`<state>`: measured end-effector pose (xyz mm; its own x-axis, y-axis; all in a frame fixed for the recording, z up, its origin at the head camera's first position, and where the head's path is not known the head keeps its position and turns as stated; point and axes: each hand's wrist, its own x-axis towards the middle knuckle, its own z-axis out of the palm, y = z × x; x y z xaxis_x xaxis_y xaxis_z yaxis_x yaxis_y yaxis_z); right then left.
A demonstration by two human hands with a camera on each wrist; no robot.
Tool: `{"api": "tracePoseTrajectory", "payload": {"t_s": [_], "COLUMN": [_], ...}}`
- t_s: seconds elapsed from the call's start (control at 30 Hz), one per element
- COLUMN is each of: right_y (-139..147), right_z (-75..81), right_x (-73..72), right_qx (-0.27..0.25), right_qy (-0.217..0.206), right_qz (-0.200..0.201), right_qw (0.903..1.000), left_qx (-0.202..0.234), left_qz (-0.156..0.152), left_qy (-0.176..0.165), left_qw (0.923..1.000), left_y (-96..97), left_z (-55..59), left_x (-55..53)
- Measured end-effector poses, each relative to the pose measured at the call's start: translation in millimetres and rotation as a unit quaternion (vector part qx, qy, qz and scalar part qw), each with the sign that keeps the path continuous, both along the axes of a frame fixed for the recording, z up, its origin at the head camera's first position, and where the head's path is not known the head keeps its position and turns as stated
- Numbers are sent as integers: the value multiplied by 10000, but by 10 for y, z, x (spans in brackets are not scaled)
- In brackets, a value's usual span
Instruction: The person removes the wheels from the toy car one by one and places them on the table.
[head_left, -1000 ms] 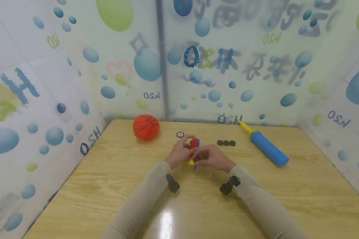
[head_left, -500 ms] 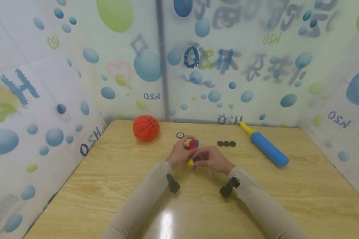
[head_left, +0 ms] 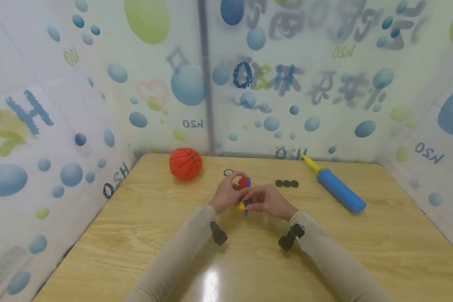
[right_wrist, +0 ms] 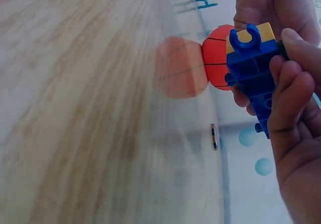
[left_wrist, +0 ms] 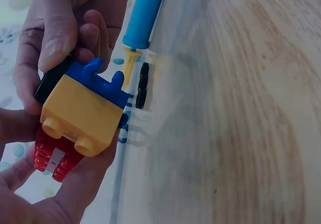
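A toy car built of plastic blocks is held between both hands over the table. Its blue base (right_wrist: 253,71) has a hook-like coupling at one end. On that base sit a yellow block (left_wrist: 83,113) and a ribbed red block (left_wrist: 55,158). My left hand (head_left: 226,193) grips the car by its sides. At the side of the base, my right hand (head_left: 269,201) pinches a black wheel (left_wrist: 52,83) between thumb and fingers. The wheel touches the blue base; whether it is fixed on cannot be told. Fingers hide part of the car.
Behind the hands lies a small round black-and-white disc (head_left: 228,172). Several black wheels (head_left: 287,183) lie in a row to the right. A red basketball (head_left: 186,164) stands at the back left, and a blue and yellow hand pump (head_left: 341,191) lies at the right.
Both hands keep nearly the same place, with the toy car and wheel between them. The head view has tilted up slightly.
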<state>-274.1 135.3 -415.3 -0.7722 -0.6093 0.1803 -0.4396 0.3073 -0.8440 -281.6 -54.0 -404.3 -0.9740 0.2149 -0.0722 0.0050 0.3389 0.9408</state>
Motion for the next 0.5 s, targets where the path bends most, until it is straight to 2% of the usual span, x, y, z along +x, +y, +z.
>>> {"api": "tracePoseTrajectory", "payload": {"t_s": [0.23,0.37,0.5], "right_y": [12,119,289], "right_z": [56,136,183], "right_x": [28,19,-45], "right_qx": [-14,29,-116], "right_qy": [219,252,4], "right_qz": [-95,-444,-858], "right_qw": [9997,9987,9962], "left_qx": [-17,-228,-371], "left_qz": [-14,42,-77], "left_qy": [-81,-57,120], "left_qw": [10000,9997,9992], "left_y": [-13,-80,-134], "left_z": [23,5,68], "left_x": [-19,-21,-25]}}
